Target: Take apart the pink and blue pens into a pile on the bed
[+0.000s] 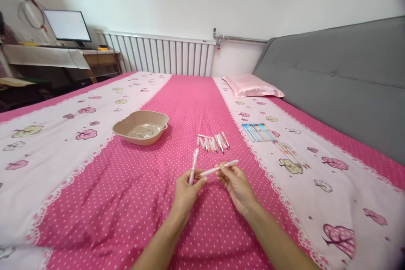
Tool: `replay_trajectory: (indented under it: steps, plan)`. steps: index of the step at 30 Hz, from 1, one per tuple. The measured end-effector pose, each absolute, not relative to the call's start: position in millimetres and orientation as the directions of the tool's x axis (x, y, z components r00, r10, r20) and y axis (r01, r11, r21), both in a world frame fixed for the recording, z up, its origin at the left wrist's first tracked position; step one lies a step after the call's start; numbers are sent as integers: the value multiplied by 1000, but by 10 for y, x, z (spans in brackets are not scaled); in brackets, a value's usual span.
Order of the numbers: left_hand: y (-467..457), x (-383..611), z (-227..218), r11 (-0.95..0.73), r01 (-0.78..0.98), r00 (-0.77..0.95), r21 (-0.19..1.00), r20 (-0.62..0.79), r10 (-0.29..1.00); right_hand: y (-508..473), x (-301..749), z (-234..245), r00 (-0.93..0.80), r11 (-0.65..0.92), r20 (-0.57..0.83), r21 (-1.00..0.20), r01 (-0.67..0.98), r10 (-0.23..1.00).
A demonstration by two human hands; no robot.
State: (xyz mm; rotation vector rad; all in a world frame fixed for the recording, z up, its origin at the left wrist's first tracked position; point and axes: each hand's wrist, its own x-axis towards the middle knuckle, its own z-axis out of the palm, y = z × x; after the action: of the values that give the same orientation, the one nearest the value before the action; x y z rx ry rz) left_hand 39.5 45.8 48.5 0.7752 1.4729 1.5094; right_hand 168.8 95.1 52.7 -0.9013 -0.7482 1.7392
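Observation:
My left hand is closed around a pale pink pen that points up and away from me. Between the fingers of my right hand is another pale pink pen, lying nearly level. Its left end meets the fingers of my left hand. Just beyond both hands, several loose pink and white pens lie in a group on the bright pink bedspread. What sits under my curled fingers is hidden.
A beige plastic basin stands to the left. On the right lie a row of blue pens and a row of pale pens. Farther back are a pink pillow, a grey headboard and a radiator.

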Motion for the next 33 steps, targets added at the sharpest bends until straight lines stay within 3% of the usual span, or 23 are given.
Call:
replay_trajectory:
  steps: [11, 17, 24, 33]
  plan:
    - [386, 450, 470, 63, 130, -363, 989, -12, 932, 1012, 1731, 485, -169, -262, -214, -897, -356, 962]
    - [380, 448, 481, 120, 92, -374, 989, -77, 924, 1029, 1730, 493, -185, -176, -121, -930, -322, 975]
    - [402, 437, 525, 305, -236, -206, 923, -354, 912, 1013, 1728, 553, -286, -130, -30, -931, -340, 958]
    - [397, 447, 570, 117, -100, -383, 988, -147, 912, 1032, 1790, 609, -231, -156, -70, -911, -382, 970]
